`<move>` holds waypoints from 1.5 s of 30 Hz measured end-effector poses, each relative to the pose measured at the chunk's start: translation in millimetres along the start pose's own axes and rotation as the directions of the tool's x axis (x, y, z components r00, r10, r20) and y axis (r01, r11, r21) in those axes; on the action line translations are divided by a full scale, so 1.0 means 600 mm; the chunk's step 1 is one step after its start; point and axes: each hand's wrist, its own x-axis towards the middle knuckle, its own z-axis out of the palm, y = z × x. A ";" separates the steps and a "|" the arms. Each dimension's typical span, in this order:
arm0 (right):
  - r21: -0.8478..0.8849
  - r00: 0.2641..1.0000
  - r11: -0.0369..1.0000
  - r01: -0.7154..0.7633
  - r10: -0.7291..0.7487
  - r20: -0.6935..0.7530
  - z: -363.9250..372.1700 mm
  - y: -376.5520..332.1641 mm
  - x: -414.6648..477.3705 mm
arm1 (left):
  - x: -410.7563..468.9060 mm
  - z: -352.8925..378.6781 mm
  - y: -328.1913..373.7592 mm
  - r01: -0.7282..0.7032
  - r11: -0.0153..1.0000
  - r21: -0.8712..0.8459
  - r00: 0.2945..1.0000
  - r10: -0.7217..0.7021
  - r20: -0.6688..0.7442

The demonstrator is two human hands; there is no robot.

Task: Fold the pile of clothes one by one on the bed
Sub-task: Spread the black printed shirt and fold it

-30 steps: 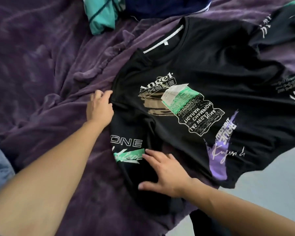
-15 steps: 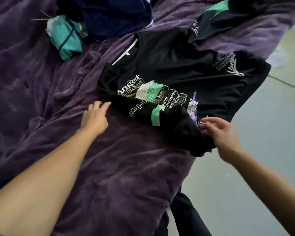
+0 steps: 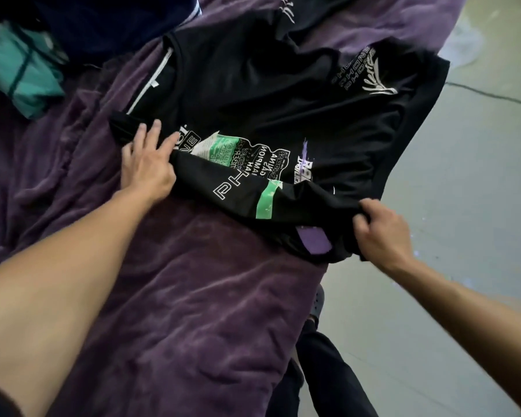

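Purple plush bedspread (image 3: 193, 296) covers the bed in the near field, and both bare forearms reach across it. To the right of the bed edge lies a grey floor (image 3: 469, 212).

The black T-shirt (image 3: 268, 94) lies printed side up on the bedspread, collar toward the upper left. Its far sleeve and side overhang the bed edge above the floor. The near portion of the shirt is folded over the chest print as a long flap, which shows outlined white letters and a green band.

The right hand (image 3: 379, 233) grips the flap at its right end, by the bed edge, with the fingers curled tightly round bunched fabric. The left hand (image 3: 146, 167) rests on the left end of the fold near the shoulder. Its fingers are straight and spread, pressing on the cloth and clasping nothing.

Beyond the shirt, a teal garment (image 3: 21, 70) sits at the far left. A navy garment (image 3: 109, 19) lies just beside it. Another black printed garment (image 3: 307, 10) lies at the top edge.
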 end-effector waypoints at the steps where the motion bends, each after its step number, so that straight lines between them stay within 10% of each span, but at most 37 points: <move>1: 0.011 0.999 1.000 0.015 -0.015 -0.033 -0.016 0.001 0.027 | 0.018 0.000 0.008 -0.015 1.000 0.017 0.999 0.014 0.051; 5: -0.002 0.996 1.000 0.001 -0.002 -0.089 -0.080 -0.023 0.160 | 0.062 0.000 0.018 0.078 0.987 0.138 0.941 -0.119 0.317; 13: -0.128 0.975 0.986 0.108 -0.130 -0.181 -0.141 -0.189 0.437 | 0.082 -0.051 -0.047 0.569 0.710 -0.415 0.780 -0.626 -0.002; 23: -0.095 0.909 0.904 0.417 -0.413 0.059 -0.021 -0.210 0.335 | 0.102 -0.032 -0.002 0.651 0.696 -0.302 0.759 -0.599 0.256; 30: -0.266 0.861 0.897 0.354 -0.202 0.466 0.069 -0.082 -0.012 | 0.078 -0.027 -0.015 0.656 0.729 -0.195 0.754 -0.620 0.216; 37: 0.006 0.992 0.994 0.110 -0.110 0.069 0.061 -0.014 -0.056 | 0.063 -0.037 -0.029 0.593 0.776 -0.216 0.805 -0.575 0.145; 45: 0.328 0.943 0.889 -0.321 0.331 0.026 -0.011 0.073 0.016 | 0.086 -0.053 -0.031 0.613 0.727 -0.309 0.784 -0.609 0.122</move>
